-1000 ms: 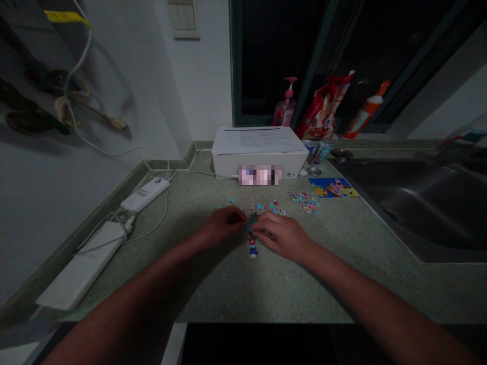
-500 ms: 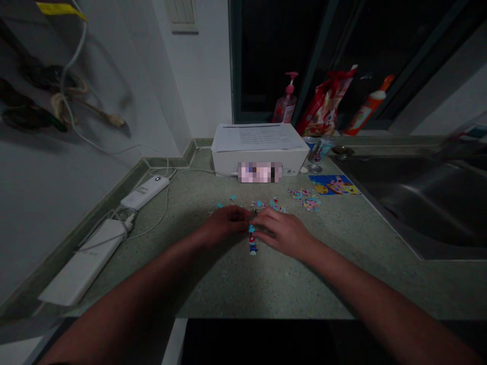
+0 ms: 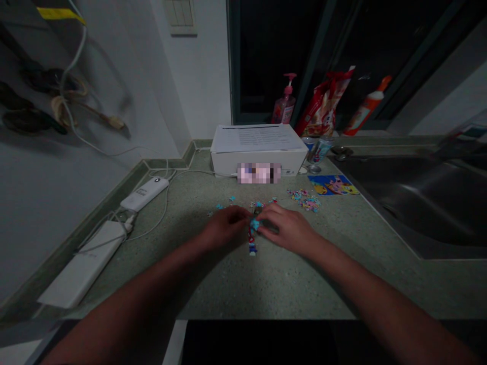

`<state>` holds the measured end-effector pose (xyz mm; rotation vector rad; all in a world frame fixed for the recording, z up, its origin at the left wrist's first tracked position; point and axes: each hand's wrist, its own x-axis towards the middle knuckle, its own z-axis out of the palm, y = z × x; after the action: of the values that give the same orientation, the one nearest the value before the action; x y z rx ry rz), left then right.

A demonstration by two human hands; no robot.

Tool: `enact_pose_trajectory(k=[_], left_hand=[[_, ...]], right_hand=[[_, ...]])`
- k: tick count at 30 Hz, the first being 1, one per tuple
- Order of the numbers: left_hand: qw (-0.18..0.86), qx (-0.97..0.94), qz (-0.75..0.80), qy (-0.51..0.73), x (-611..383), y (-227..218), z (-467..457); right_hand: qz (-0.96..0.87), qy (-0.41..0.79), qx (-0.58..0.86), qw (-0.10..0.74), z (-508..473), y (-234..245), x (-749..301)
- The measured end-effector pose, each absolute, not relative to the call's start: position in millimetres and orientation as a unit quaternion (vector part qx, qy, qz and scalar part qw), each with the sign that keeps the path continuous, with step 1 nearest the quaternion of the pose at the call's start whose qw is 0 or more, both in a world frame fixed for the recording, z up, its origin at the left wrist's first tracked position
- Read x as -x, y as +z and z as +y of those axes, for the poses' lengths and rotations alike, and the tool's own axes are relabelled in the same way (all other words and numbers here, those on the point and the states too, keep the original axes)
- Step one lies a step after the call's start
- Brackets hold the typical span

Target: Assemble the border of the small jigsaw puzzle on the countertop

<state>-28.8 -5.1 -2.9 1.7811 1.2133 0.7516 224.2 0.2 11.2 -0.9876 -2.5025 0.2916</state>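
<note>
Wall [image 3: 209, 76]: dim and grey; I can't place the light source.
Window [image 3: 274, 56]: nearly black to me.
Tabletop [image 3: 236, 294]: soft shadow beside the left forearm [image 3: 152, 276].
Sink [image 3: 418, 203]: dull sheen.
Box [image 3: 220, 165]: pixelated patch in front.
Frame edges: stretched, smeared at right.

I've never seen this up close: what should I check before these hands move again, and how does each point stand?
1. Right hand grips blue piece: ok, seemingly pinched at its fingertips.
2. Left hand holds a piece: cannot tell; its fingertips are too dark.
3. Strip of pieces lies on the counter: ok.
4. Picture card uncovered: ok.
5. White cable clear of both hands: ok.
</note>
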Motion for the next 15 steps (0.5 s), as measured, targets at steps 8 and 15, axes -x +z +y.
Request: enact_pose_trajectory(k=[8,15], left_hand=[[0.154,-0.911,0.325,0.199,34.3,1.9,-12.8],[0.155,-0.925,0.322,0.129,33.9,-0.8,-13.2]], right_hand=[[-0.865,0.126,0.459,0.160,21.5,2.5,-243.6],[-0.867,0.134,0.459,0.139,18.9,5.1,-240.4]])
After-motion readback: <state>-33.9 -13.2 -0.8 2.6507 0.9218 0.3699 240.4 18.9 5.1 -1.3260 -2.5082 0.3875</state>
